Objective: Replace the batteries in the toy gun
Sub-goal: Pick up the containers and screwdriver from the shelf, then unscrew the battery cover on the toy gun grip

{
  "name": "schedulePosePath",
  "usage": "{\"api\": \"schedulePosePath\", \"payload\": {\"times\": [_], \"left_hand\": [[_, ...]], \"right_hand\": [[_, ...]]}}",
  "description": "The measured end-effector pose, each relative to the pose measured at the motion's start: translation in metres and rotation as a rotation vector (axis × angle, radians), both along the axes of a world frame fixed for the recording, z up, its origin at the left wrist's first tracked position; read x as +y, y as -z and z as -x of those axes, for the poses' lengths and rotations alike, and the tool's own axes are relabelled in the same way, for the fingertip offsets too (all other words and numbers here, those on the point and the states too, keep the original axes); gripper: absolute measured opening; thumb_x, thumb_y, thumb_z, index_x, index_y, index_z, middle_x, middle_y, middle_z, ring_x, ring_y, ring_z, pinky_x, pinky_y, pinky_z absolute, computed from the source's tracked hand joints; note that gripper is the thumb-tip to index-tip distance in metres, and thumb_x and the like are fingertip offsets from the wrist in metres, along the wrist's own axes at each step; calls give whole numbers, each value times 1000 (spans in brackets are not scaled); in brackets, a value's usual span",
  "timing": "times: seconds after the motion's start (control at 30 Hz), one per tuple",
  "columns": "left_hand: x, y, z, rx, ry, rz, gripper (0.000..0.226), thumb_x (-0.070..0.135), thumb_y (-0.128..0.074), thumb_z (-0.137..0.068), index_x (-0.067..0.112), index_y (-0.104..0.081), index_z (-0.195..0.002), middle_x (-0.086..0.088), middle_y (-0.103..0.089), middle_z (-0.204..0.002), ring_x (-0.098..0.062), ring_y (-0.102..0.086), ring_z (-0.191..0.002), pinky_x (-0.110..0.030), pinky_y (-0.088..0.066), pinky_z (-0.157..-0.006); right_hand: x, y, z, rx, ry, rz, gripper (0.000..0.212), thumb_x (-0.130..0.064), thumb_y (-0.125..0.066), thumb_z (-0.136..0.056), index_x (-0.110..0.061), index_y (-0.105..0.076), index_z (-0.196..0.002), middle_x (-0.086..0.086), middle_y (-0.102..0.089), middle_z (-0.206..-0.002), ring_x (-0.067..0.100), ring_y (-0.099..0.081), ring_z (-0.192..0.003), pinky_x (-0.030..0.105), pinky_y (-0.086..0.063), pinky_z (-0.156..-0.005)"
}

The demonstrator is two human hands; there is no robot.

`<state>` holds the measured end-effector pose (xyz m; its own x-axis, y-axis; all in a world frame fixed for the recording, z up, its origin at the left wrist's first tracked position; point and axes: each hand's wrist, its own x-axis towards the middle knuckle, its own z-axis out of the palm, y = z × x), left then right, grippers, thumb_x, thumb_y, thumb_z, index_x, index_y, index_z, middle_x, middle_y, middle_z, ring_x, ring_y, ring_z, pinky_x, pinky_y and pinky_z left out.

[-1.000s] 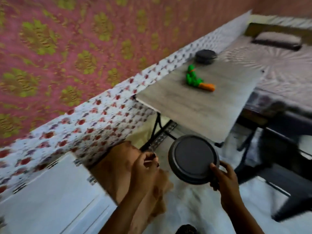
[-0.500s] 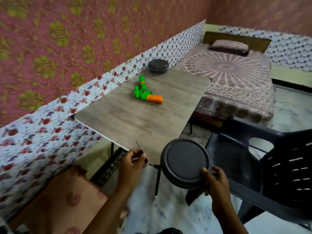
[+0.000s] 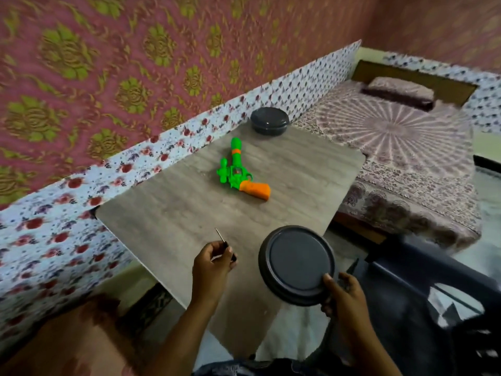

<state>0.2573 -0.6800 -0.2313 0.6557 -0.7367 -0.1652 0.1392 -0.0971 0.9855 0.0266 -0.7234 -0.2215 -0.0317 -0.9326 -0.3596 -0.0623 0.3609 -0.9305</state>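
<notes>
Here, left hand (image 3: 214,263) pinches thin metal screwdriver (image 3: 222,241); right hand (image 3: 344,299) grips round lid (image 3: 296,264).

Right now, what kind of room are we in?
Likely a bedroom at home: a bed with a pillow and patterned spread beside the small table, plus floral wallpaper.

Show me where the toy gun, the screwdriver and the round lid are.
toy gun (image 3: 238,173): head view, on its green body near the trigger.
screwdriver (image 3: 220,235): head view, on the thin metal shaft above the left hand.
round lid (image 3: 296,264): head view, on its flat dark face.
</notes>
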Motion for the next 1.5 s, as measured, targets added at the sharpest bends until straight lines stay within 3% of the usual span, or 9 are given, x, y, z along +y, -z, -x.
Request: {"api": "schedulePosePath", "payload": {"times": [0.13, 0.53, 0.7, 0.8, 0.9, 1.1, 1.27, 1.37, 1.5], "left_hand": [[-34, -2, -19, 5, -68, -26, 6, 12, -58, -90, 16, -62, -89, -7, -66, -88, -17, -68, -76, -32, -58, -73], [-107, 15, -46, 94, -262, -61, 7, 6, -59, -89, 5, -63, -95, -14, -66, -90, -20, -65, -75, -36, -59, -74], [-173, 24, -32, 72, -359, -54, 13, 6, -59, -89, 17, -61, -82, -8, -65, -79, -18, -64, -68, -36, -58, -73], [-229, 31, -17, 165, -429, -40, 7, 1, -56, -89, 5, -62, -88, -8, -62, -75, -20, -62, -67, -31, -59, -67], [-298, 36, 8, 203, -465, -51, 8, 1, -57, -89, 7, -61, -84, -9, -63, -75, -24, -63, -71, -26, -58, -63], [-405, 24, 59, 256, -432, -102, 1, -3, -53, -90, -3, -53, -91, -9, -55, -69, -3, -60, -50, -16, -54, -52], [-446, 27, 80, 184, -393, -197, 10, -1, -53, -91, 4, -58, -84, -10, -58, -73, -18, -59, -68, -18, -54, -58], [-453, 34, 85, 200, -424, -223, 7, -1, -54, -90, -1, -58, -95, -13, -59, -79, -20, -60, -71, -18, -55, -59], [-456, 42, 92, 236, -469, -239, 5, 0, -55, -90, 2, -60, -92, -15, -59, -80, -21, -60, -71, -26, -53, -63]], "right_hand": [[-53, -10, -23, -8, -92, 17, 21, -17, -57, -90, -11, -47, -108, 16, -54, -61, 24, -47, -46, 28, -40, -40], [-186, -24, -86, 60, -370, 36, 26, -18, -53, -92, -6, -49, -115, 18, -55, -66, 29, -50, -56, 35, -41, -51], [-265, -12, -93, 33, -468, 10, 22, -17, -52, -93, -7, -49, -112, 16, -54, -66, 27, -48, -55, 34, -39, -52], [-328, 5, -89, 23, -532, 4, 22, -18, -55, -91, -7, -51, -110, 16, -53, -64, 27, -48, -53, 33, -38, -49], [-404, 15, -73, 14, -588, -15, 23, -17, -58, -89, -10, -52, -110, 17, -55, -64, 27, -49, -53, 31, -38, -48], [-519, 20, -39, 12, -617, -74, 25, -18, -58, -89, -11, -50, -112, 17, -57, -70, 26, -49, -55, 31, -38, -50], [-589, 31, -29, 9, -553, -124, 29, -17, -59, -89, -11, -47, -115, 14, -56, -73, 23, -47, -55, 30, -38, -50], [-617, 42, -29, 5, -521, -158, 33, -17, -58, -89, -11, -45, -118, 13, -54, -75, 21, -46, -56, 30, -38, -49], [-634, 49, -29, -37, -509, -188, 33, -17, -58, -89, -10, -43, -118, 13, -53, -72, 21, -46, -55, 31, -38, -50]]}}
